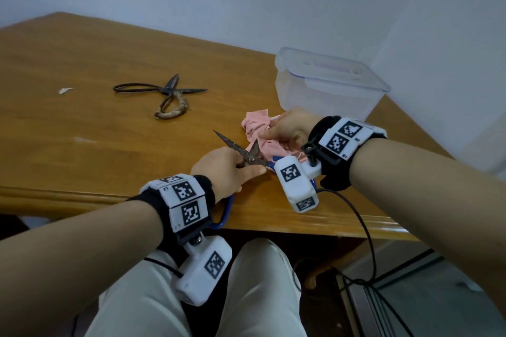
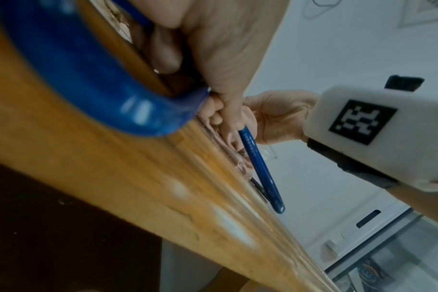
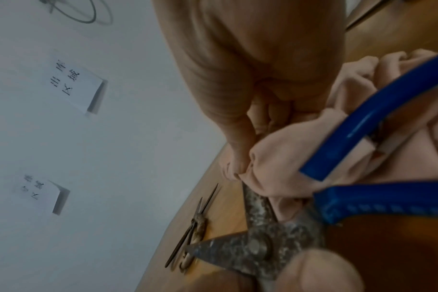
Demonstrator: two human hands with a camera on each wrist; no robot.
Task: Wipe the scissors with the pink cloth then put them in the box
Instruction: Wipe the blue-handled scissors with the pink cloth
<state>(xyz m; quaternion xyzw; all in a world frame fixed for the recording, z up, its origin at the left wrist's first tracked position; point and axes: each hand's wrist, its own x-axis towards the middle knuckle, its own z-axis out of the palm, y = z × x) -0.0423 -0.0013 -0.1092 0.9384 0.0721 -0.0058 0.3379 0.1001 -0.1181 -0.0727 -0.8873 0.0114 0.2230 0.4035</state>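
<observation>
**Scissors, blades apart, held at the near table edge with the pink cloth on one blade**

Scissors with blue handles [image 1: 247,154] lie near the front edge of the wooden table [image 1: 82,123], their rusty blades spread open. Far left on the table sits a small white scrap [image 1: 65,90]. To its right lies a second pair, old dark scissors [image 1: 164,96] with one wrapped handle loop, open and well apart from the hands. The left hand [image 1: 224,172] grips the blue-handled scissors close to the pivot, fingers curled around them, with one blue loop sticking out past the table edge beside the wrist. Just to the right, the right hand [image 1: 287,128] pinches the bunched pink cloth [image 1: 257,124] between thumb and fingers, clamped on the blade that points toward it. Behind that hand stands the clear plastic box [image 1: 328,85], its lid resting on top.
</observation>
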